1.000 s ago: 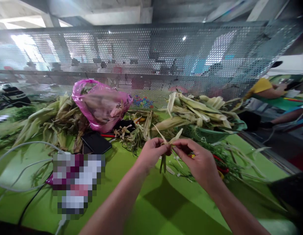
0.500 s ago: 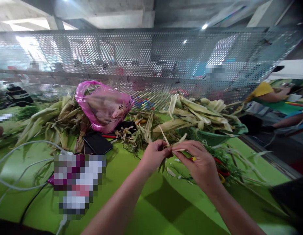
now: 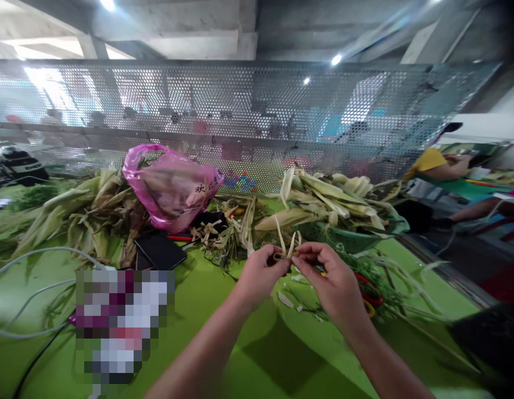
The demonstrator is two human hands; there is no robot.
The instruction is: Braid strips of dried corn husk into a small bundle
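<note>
Pale corn husk strips (image 3: pixel 283 244) stick up from between my two hands, bent into a small loop at the left. My left hand (image 3: pixel 263 272) pinches their base between thumb and fingers. From the right, my right hand (image 3: pixel 326 271) grips the same strips with thumb and fingertips, close against the left one. The exact crossing of the strips is partly hidden by my fingers. Beyond the hands, a green basket (image 3: pixel 350 237) holds a heap of corn husks (image 3: pixel 329 194). Scissors with red and yellow handles (image 3: pixel 370 293) lie behind my right hand.
A pink plastic bag (image 3: pixel 169 188) stands at the back, beside more husks (image 3: pixel 94 205). A black phone (image 3: pixel 161 250) and white cables (image 3: pixel 40 252) lie at left. Behind rises a perforated metal screen (image 3: pixel 223 100). Another person's arm (image 3: pixel 479 210) shows at far right.
The husk strip that pointed right now stands upright and curved near my right fingers. My right hand has turned slightly and shifted. The whole view has dropped a little and moved left.
</note>
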